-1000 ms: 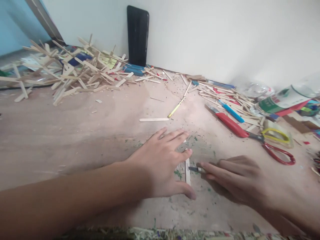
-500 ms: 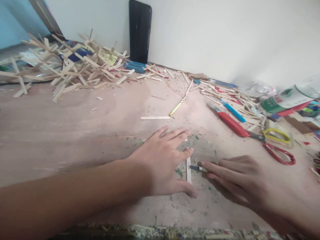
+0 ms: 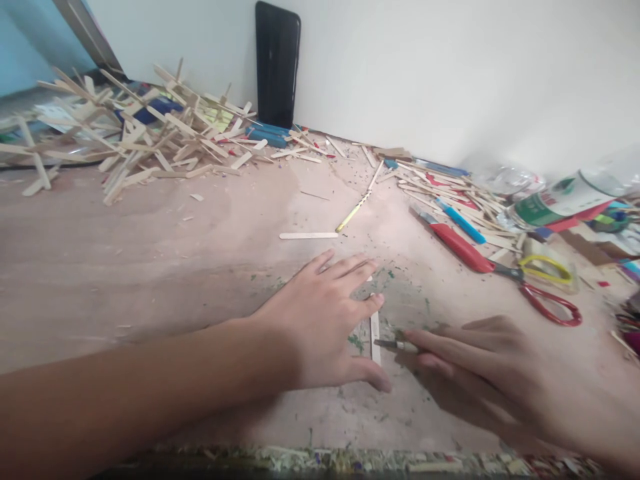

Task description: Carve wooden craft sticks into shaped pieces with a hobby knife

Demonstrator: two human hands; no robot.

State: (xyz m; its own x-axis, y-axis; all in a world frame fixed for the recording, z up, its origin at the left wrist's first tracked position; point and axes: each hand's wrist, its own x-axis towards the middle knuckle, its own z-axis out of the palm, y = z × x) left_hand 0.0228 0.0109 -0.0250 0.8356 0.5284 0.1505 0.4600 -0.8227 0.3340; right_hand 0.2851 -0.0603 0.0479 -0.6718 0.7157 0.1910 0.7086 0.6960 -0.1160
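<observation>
A pale wooden craft stick [image 3: 375,333] lies upright in the view on the worktable [image 3: 175,253]. My left hand [image 3: 335,320] is spread flat over it, with the index finger near its upper end and the thumb across its lower end. In my right hand [image 3: 485,360] is a craft knife [image 3: 403,346], pinched near its metal collar. Its blade tip meets the middle of the stick from the right; whether it cuts in I cannot tell. Beyond my left fingers lies another craft stick [image 3: 309,235], touching or nearly touching a thin yellow stick [image 3: 353,215].
Scissors with red and yellow handles [image 3: 547,293] and a red sheath lie at right, beside a blue cutter [image 3: 460,220]. A bottle [image 3: 560,200] lies behind them. Piled sticks [image 3: 165,133] fill the back left; a black phone [image 3: 277,63] leans on the wall.
The knife tip has shifted slightly down along the stick, and my right hand has turned a little. My left hand keeps its place on the stick. The whole view has drifted slightly.
</observation>
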